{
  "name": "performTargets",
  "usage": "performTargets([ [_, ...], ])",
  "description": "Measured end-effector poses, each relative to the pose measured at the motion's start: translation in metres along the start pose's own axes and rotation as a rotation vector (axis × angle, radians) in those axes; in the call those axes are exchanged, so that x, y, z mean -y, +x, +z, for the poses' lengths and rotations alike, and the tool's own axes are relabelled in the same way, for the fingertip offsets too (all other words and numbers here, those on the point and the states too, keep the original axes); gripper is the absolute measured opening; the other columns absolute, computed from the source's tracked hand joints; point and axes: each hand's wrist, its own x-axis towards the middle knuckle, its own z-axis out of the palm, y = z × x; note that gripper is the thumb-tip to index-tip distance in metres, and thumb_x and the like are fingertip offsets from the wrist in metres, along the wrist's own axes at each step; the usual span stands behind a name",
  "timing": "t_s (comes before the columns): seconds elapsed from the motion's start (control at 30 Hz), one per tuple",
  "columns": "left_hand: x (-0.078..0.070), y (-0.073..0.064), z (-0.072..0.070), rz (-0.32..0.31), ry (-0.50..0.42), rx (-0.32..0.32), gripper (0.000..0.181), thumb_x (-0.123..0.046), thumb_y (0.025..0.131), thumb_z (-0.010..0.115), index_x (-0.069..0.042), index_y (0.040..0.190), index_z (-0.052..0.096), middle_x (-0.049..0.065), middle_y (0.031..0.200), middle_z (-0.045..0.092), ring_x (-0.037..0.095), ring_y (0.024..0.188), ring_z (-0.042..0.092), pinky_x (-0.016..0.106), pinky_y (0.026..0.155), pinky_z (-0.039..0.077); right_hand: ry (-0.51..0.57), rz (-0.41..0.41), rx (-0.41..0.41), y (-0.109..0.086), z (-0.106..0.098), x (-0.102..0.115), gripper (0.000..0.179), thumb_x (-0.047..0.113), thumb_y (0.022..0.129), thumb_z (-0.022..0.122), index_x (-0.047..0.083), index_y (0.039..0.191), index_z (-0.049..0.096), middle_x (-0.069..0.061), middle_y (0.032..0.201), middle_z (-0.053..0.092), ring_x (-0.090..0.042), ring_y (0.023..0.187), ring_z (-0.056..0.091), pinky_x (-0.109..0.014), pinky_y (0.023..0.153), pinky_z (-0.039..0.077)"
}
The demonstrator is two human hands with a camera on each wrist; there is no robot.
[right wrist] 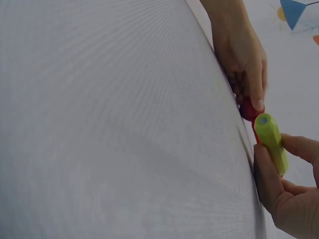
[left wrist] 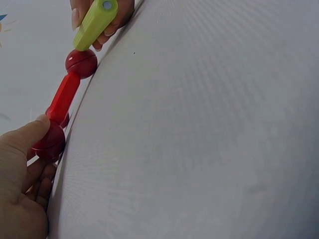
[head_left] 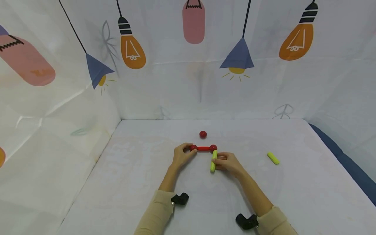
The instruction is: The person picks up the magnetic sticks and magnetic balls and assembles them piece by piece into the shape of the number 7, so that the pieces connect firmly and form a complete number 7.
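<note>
My left hand [head_left: 181, 156] pinches a dark red ball [left wrist: 49, 142] between thumb and fingers. From that ball a red rod [head_left: 203, 148] runs right to a second red ball [head_left: 213, 148], the three in one line close over the table. A yellow-green rod [head_left: 213, 161] is held by my right hand [head_left: 230, 163], thumb on one side and fingers on the other. Its far end meets the second ball in the left wrist view, and its near end shows a small grey disc. In the head view this rod points toward me, roughly square to the red one.
A loose red ball [head_left: 203, 134] lies just beyond the joined pieces. Off to the right lies another yellow-green rod [head_left: 273, 158]. The white table [head_left: 132, 182] ends at a back wall sheet [head_left: 164, 88] printed with lamps and bulbs.
</note>
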Motion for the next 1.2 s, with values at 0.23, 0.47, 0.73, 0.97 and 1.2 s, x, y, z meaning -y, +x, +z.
performTargets([
  [0.23, -0.0008, -0.0004, -0.0005, -0.013, -0.001, 0.001, 0.033, -0.021, 0.081, 0.074, -0.003, 0.108, 0.068, 0.009, 0.096, 0.068, 0.021, 0.090, 0.061, 0.035, 0.083, 0.047, -0.010, 0.028, -0.027, 0.0008, 0.0025, 0.0019, 0.056, 0.011, 0.085, 0.069, -0.014, 0.129, 0.044, -0.022, 0.107, 0.065, -0.018, 0.084, 0.065, -0.033, 0.076, 0.055],
  [0.47, -0.0002, -0.0005, -0.0005, -0.015, -0.003, 0.009, 0.034, -0.022, 0.082, 0.074, -0.002, 0.109, 0.067, 0.009, 0.097, 0.068, 0.021, 0.091, 0.060, 0.035, 0.083, 0.047, 0.003, 0.051, -0.037, 0.0013, 0.0033, 0.0035, 0.058, 0.011, 0.085, 0.069, -0.013, 0.130, 0.043, -0.023, 0.110, 0.064, -0.019, 0.085, 0.065, -0.034, 0.076, 0.054],
  [0.73, 0.0008, 0.0000, -0.0002, -0.006, 0.000, 0.015, 0.034, -0.022, 0.082, 0.073, -0.002, 0.109, 0.067, 0.010, 0.097, 0.068, 0.022, 0.092, 0.060, 0.038, 0.084, 0.047, 0.003, 0.062, -0.026, 0.0014, 0.0028, 0.0034, 0.061, 0.012, 0.085, 0.070, -0.013, 0.132, 0.041, -0.024, 0.111, 0.063, -0.020, 0.084, 0.066, -0.033, 0.076, 0.054],
  [0.97, -0.0003, -0.0001, -0.0006, -0.017, 0.010, 0.016, 0.035, -0.022, 0.082, 0.074, -0.001, 0.110, 0.067, 0.010, 0.099, 0.068, 0.021, 0.092, 0.060, 0.036, 0.084, 0.047, 0.046, 0.072, -0.022, 0.0030, 0.0013, 0.0019, 0.064, 0.009, 0.084, 0.071, -0.011, 0.134, 0.038, -0.024, 0.109, 0.063, -0.018, 0.079, 0.067, -0.034, 0.075, 0.055],
  [1.2, -0.0011, 0.0007, -0.0004, -0.012, 0.010, 0.013, 0.035, -0.021, 0.082, 0.074, -0.001, 0.110, 0.067, 0.010, 0.098, 0.068, 0.021, 0.092, 0.059, 0.036, 0.084, 0.047, 0.089, 0.080, -0.021, 0.0033, 0.0005, 0.0031, 0.064, 0.007, 0.084, 0.070, -0.010, 0.136, 0.037, -0.021, 0.105, 0.064, -0.017, 0.077, 0.066, -0.035, 0.075, 0.055],
])
